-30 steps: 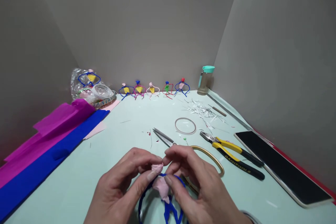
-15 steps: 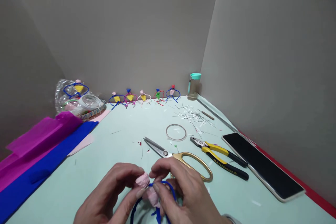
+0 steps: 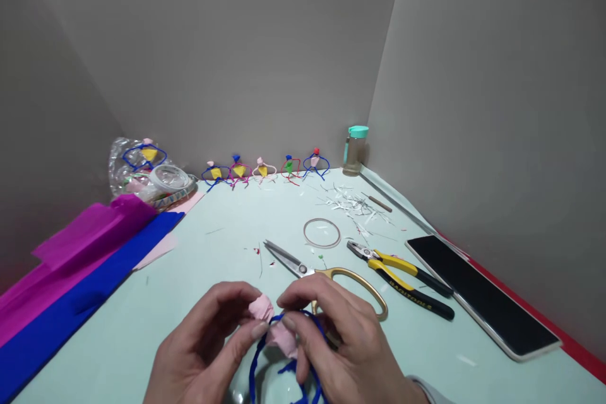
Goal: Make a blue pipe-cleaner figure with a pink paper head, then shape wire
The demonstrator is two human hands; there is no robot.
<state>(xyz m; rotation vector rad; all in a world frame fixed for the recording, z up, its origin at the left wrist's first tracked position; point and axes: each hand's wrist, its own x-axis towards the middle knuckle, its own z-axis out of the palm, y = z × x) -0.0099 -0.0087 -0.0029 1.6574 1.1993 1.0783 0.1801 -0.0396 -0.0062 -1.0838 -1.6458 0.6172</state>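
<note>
Pink-blue doll (image 3: 279,333) tipped toward 11 o'clock; I've left hand (image 3: 201,344) pinching head (image 3: 261,307), right hand (image 3: 338,334) gripping torso (image 3: 286,344); scissors (image 3: 303,269) 1 o'clock.

The pale table (image 3: 227,259) bears scissors (image 3: 303,269), pliers (image 3: 391,277) (yellow-and-black handles), a ring (image 3: 322,247) and scraps (image 3: 353,204).

Dark capitals on one handle (image 3: 411,292) of the pliers (image 3: 391,276) seem to read "BAQITOOLS". The first letters are blurry; "TOOLS" is clearer.

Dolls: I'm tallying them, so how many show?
7: five dolls along the back wall, one doll by the plastic bag, one doll in both hands; the bag may hide more.
</note>
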